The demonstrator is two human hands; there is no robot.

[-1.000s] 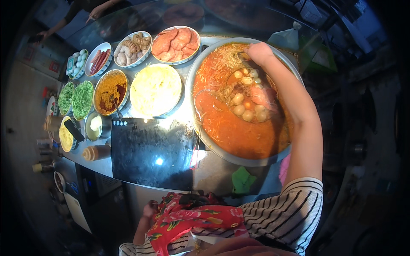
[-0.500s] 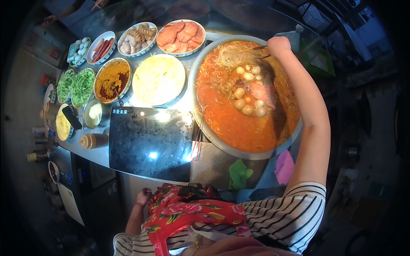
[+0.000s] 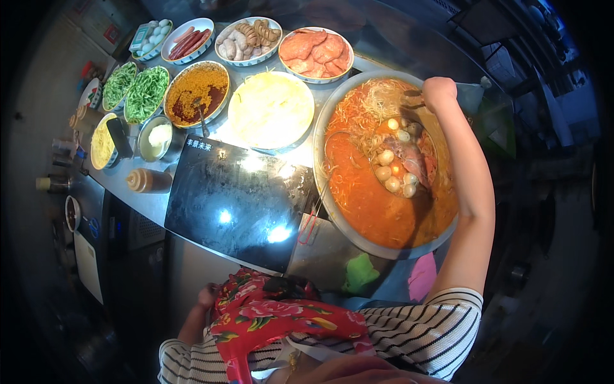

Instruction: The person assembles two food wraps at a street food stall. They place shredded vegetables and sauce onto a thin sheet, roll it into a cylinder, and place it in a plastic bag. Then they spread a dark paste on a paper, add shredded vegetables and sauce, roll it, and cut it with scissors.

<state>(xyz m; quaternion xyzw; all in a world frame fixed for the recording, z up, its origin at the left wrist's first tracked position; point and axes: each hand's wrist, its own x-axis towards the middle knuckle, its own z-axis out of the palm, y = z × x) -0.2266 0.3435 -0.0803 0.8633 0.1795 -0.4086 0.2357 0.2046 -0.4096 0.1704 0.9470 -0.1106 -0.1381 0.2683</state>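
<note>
My right hand (image 3: 440,93) is closed over the far right rim of a large round pot (image 3: 358,245). Its fingers grip what looks like a pair of dark tongs (image 3: 414,99), both arms showing left of the fist. The pot holds orange-red broth, shredded strands on the far side, and a round well with several peeled eggs (image 3: 384,173) and slices of reddish meat (image 3: 411,160). My left hand (image 3: 208,295) hangs low beside my red floral apron (image 3: 275,317); its fingers are partly hidden and blurred.
A black flat plate (image 3: 236,198) lies left of the pot, with a wire-handled strainer (image 3: 311,224) between. Bowls of pale shreds (image 3: 272,109), pink meat slices (image 3: 316,54) and chopped greens (image 3: 147,94) line the back. Green (image 3: 361,273) and pink cloths (image 3: 422,276) lie near the front edge.
The whole view has shifted, so the counter sits farther right and lower. My right hand stays over the pot's far right side; the meat in the well looks turned and darker.
</note>
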